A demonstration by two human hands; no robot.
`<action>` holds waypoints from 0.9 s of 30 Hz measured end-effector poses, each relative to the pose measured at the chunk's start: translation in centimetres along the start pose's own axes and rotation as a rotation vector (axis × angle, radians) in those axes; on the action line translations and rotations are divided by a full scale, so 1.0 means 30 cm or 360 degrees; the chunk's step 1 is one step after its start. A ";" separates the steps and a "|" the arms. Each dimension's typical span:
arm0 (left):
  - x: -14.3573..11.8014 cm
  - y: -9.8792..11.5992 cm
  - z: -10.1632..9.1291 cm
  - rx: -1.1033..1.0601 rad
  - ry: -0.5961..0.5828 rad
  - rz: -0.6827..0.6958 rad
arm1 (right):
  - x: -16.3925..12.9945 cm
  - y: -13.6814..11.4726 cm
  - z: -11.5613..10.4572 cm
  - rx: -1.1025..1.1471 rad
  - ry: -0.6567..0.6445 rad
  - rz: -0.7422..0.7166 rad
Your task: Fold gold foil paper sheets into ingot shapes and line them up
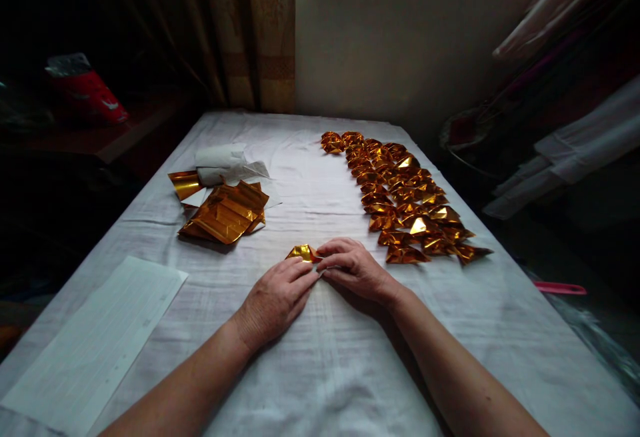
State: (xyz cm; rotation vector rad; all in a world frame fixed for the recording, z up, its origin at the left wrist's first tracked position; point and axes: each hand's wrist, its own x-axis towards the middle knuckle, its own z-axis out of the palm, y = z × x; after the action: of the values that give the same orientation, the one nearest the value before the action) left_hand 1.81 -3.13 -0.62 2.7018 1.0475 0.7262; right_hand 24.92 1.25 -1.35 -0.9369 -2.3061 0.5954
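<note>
A piece of shiny gold foil paper [303, 252], partly folded, lies at the middle of the white-covered table with both hands on it. The fingers of my left hand [280, 294] press down on its near left side. On its right edge, my right hand [356, 265] pinches the paper between thumb and fingers. A bit of the paper's pale side shows between the fingertips; the rest is hidden under them. Up and to the left lies a loose stack of flat gold foil sheets [227, 214]. Several rows of folded gold foil ingots [400, 190] stand along the right side.
A white roll of paper [220, 156] lies behind the foil stack. At the near left is a printed white sheet [100, 344]. A red container [90, 94] stands on a side surface. White clothes [590, 137] hang at right, by a pink handle [560, 288].
</note>
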 end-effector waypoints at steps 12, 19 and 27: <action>-0.006 0.000 0.006 -0.0014 0.0010 -0.0015 | 0.015 -0.014 0.023 -0.0055 0.0070 0.0147; -0.009 -0.001 0.005 -0.0005 -0.0015 0.0015 | 0.015 -0.024 0.035 -0.0105 0.0093 0.0194; -0.008 0.001 0.005 0.0049 -0.0013 0.0034 | 0.017 -0.028 0.042 -0.0075 0.0124 0.0250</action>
State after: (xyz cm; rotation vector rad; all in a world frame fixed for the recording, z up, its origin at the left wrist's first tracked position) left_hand 1.75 -3.30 -0.85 2.7437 1.0382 0.7078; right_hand 23.41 0.84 -1.61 -1.1514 -2.1995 0.5607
